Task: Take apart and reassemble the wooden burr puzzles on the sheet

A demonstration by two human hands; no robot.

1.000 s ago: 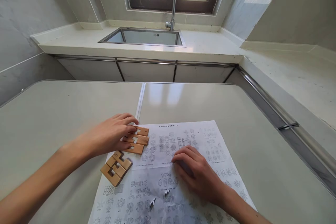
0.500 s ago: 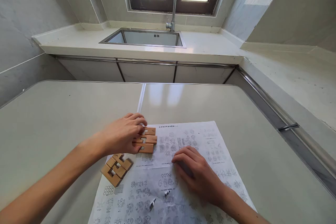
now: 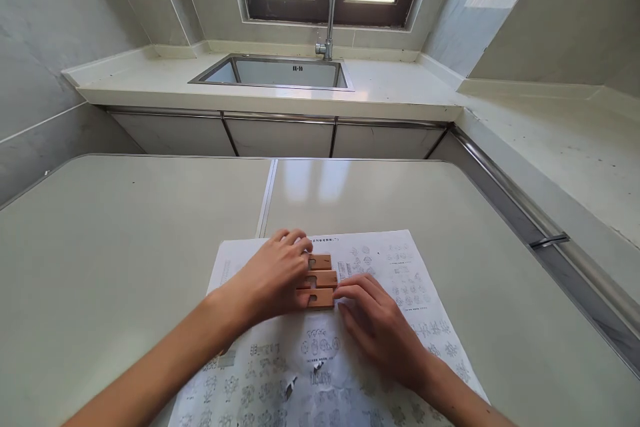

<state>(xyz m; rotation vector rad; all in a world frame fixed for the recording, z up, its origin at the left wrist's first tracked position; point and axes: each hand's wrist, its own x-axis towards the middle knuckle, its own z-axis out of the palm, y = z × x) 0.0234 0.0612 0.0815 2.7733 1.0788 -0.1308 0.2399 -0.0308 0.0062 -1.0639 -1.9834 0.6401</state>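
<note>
Three notched wooden pieces (image 3: 323, 280) lie side by side on the printed paper sheet (image 3: 270, 360). My left hand (image 3: 283, 273) grips them from the left, its fingers curled over their left ends and hiding those ends. Close by on the right, my right hand (image 3: 375, 320) rests on the paper with bent fingers, its index fingertip at the right end of the lowest piece. Whether it touches that piece is hard to tell. The other wooden group is almost wholly hidden behind my left forearm.
The paper has small torn spots and lies on a pale table (image 3: 125, 233) with a seam. Beyond it stand a counter (image 3: 390, 90) with a sink (image 3: 280, 85), a tall faucet (image 3: 333, 7) and a window.
My left hand has moved right and slightly nearer, bringing the three wooden pieces towards my right hand. My left forearm now covers the other wooden group. My right hand has barely moved.
</note>
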